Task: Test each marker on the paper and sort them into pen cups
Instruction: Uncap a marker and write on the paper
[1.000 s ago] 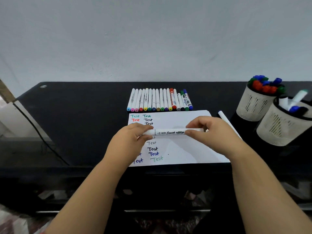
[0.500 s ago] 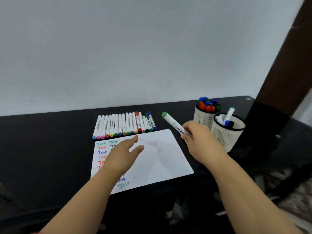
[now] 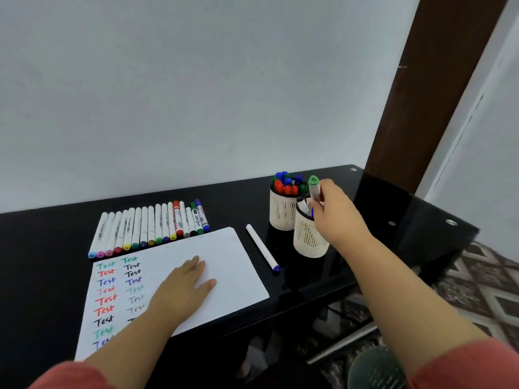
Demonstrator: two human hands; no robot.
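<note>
Your right hand [image 3: 335, 213] grips a green-capped marker [image 3: 314, 189], cap end up, over the mouth of the nearer pen cup [image 3: 309, 240], so its lower end looks about to drop in beside the few markers already there; that cup is just in front of the fuller back cup [image 3: 282, 211], which is packed with red, blue and green caps. Holding the marker nearly upright makes sense, since it should slide straight down without catching the rim. Your left hand [image 3: 184, 287] lies flat on the paper [image 3: 233, 265], fingers straight and relaxed, probably to keep the sheet from shifting on the glossy black worktop [image 3: 56, 226] while you reach away. The sheet's left side carries two columns of the word "Test" in several colours. Just behind the paper, a row of markers [image 3: 148, 228] lies side by side, apparently waiting their turn. One white marker with a blue end [image 3: 262, 249] lies alone between the paper and the cups.
</note>
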